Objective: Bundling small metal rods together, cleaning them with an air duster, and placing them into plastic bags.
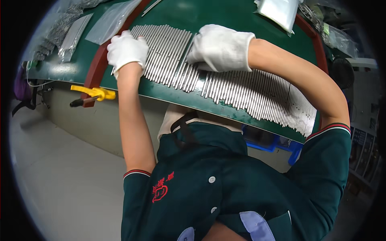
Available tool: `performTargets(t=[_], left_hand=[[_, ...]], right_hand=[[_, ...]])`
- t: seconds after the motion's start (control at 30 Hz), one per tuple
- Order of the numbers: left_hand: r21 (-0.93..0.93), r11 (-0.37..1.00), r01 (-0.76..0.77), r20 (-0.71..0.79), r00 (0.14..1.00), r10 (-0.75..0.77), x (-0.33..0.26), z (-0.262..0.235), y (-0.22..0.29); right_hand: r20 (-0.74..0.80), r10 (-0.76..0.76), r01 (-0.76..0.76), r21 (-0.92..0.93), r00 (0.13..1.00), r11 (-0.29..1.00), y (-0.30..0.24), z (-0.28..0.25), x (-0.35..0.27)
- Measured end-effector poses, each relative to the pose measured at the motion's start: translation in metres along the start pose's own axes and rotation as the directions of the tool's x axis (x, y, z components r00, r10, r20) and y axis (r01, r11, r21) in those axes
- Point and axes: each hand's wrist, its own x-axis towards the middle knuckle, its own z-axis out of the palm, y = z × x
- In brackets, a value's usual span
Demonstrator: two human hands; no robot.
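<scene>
In the head view, a long row of thin metal rods (241, 90) lies side by side on the green desk (209, 16), running from upper left down toward the right edge. The left hand (126, 50), in a white glove, rests on the left end of the row, fingers curled down onto the rods; whether its grip is closed on any rod I cannot tell. The right hand (220, 47), also gloved in white, lies flat on the rods near the middle of the row, its grip apart and pressing rather than clasping. A yellow clamp (94, 93) bites the desk's near edge beside a red strip (98, 66). Clear plastic bags (110, 20) lie at the far left.
</scene>
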Motion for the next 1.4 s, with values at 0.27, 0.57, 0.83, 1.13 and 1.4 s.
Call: performTargets(t=[0.27, 0.57, 0.83, 1.13, 1.4], left_hand=[[-0.009, 0.999, 0.045, 0.096, 0.994, -0.043, 0.004, -0.007, 0.004], [-0.010, 0.999, 0.037, 0.066, 0.997, -0.036, 0.003, -0.003, 0.002], [-0.018, 0.999, 0.050, 0.091, 0.995, -0.048, 0.006, -0.006, 0.003], [-0.006, 0.995, 0.101, 0.082, 0.992, -0.100, 0.011, -0.006, 0.009], [-0.088, 0.994, 0.071, 0.076, 0.995, -0.065, 0.004, -0.004, 0.022]], right_hand=[[0.005, -0.042, 0.042, -0.048, 0.999, 0.998, 0.000, -0.003, 0.003], [-0.012, -0.049, 0.049, -0.003, 0.999, 0.999, 0.002, -0.006, 0.007], [-0.017, -0.168, 0.138, -0.491, 0.986, 0.860, -0.005, -0.003, 0.019], [0.005, -0.134, 0.118, -0.500, 0.991, 0.858, -0.009, -0.001, 0.024], [-0.027, -0.141, 0.114, -0.450, 0.990, 0.886, -0.011, 0.001, 0.027]])
